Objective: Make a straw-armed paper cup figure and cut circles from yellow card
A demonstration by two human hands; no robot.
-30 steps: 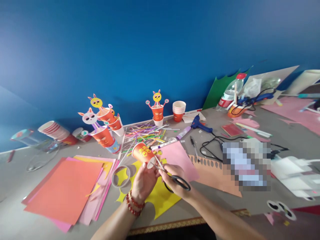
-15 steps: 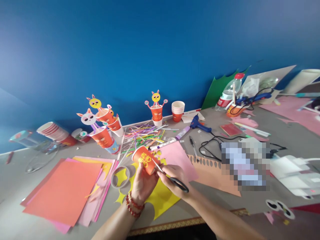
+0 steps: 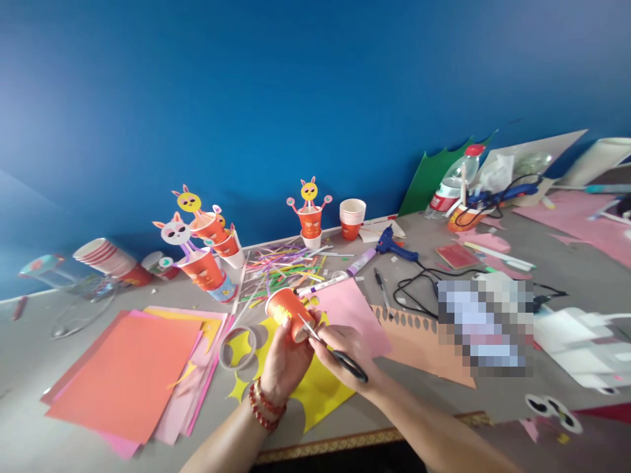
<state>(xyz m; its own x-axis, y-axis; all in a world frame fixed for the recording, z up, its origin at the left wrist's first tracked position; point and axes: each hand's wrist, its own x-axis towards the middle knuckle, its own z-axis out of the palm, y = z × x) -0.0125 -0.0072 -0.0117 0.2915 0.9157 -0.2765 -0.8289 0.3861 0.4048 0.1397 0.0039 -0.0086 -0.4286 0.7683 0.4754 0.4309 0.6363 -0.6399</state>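
An orange paper cup [image 3: 292, 310] with yellow lettering lies tilted in my left hand [image 3: 283, 361], whose fingers are wrapped round it. My right hand [image 3: 340, 355] grips a pair of scissors [image 3: 351, 366] with black handles. The scissor tip is at the cup's side near its base; whether it pierces the wall I cannot tell. Beneath my hands lies a yellow sheet [image 3: 320, 394] with round cut-outs. A roll of tape [image 3: 237, 348] rests on it, left of my left hand, and a pink sheet [image 3: 352, 309] lies behind my right hand.
Orange and pink paper sheets [image 3: 128, 374] are stacked at left. Behind stand cups with animal faces [image 3: 202, 272], a cup stack [image 3: 352, 220] and a heap of coloured sticks [image 3: 280, 266]. A blue glue gun [image 3: 394, 244] trails its black cord at right, near a plastic bottle [image 3: 451, 187].
The cup has turned in my left hand, so less of its yellow lettering shows. The scissor tip has stayed close to the cup's base end.
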